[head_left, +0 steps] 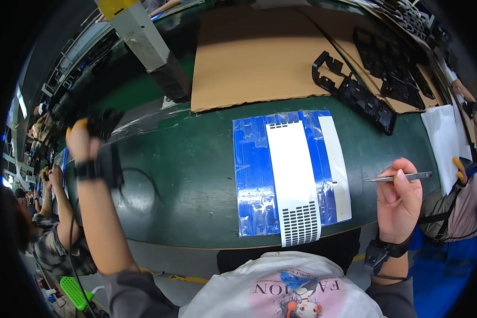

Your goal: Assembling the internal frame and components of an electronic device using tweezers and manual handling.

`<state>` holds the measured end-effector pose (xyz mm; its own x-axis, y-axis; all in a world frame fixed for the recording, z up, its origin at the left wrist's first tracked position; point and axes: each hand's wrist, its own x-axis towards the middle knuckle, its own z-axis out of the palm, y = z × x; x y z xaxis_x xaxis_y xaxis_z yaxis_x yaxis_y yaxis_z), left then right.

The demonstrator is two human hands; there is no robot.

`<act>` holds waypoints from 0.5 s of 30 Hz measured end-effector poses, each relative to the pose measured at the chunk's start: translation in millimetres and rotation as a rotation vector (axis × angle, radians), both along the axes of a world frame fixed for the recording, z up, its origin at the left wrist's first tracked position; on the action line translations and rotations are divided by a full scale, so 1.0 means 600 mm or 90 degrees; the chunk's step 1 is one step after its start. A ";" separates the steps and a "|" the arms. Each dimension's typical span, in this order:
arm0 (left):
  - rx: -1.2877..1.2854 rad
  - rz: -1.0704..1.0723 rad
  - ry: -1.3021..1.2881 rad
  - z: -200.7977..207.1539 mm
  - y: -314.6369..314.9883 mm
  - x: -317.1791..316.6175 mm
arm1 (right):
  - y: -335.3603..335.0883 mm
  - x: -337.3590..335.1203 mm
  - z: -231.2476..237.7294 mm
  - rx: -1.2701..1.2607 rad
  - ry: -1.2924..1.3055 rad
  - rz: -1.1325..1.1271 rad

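1. Far left, a co-worker in a patterned sleeve (52, 245) sits by the end of the desk (196, 159), apart from the person's own arms.
2. The left hand (82, 142), with yellow covers on some fingertips, is stretched well out over the far left part of the desk. It is right beside a dark object (107, 121); blur and shadow hide the contact, so I cannot tell whether the fingers are closed on it or loose.
3. Across the back of the desk lies a sheet of brown cardboard (254, 58).
4. In the middle, a blue board (253, 175) wrapped in clear film lies flat on the desk. On it rests a white sheet (292, 164) whose long axis runs from the far side toward the person. Its near end, carrying rows of small black pads (300, 222), extends past the board's near edge.
5. A narrower white strip (336, 175) lies along the board's right side.
6. Behind and to the right, a black plastic frame (361, 99) lies slantwise, partly on the cardboard.
7. The right hand (400, 197) pinches metal tweezers (420, 175) between thumb and fingers, the tips pointing left toward the board. The white sheet lies to its left, with the strip between; this hand is clearly nearer than the left, from which the sheet lies rightward and closer to the body.
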<state>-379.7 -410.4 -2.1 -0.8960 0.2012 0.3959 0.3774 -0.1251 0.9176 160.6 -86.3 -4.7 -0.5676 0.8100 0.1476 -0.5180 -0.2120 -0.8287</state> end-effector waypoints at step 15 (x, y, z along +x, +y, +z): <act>-0.005 0.000 0.217 0.032 0.302 0.262 | 0.040 0.135 -0.036 -0.053 -0.062 -0.206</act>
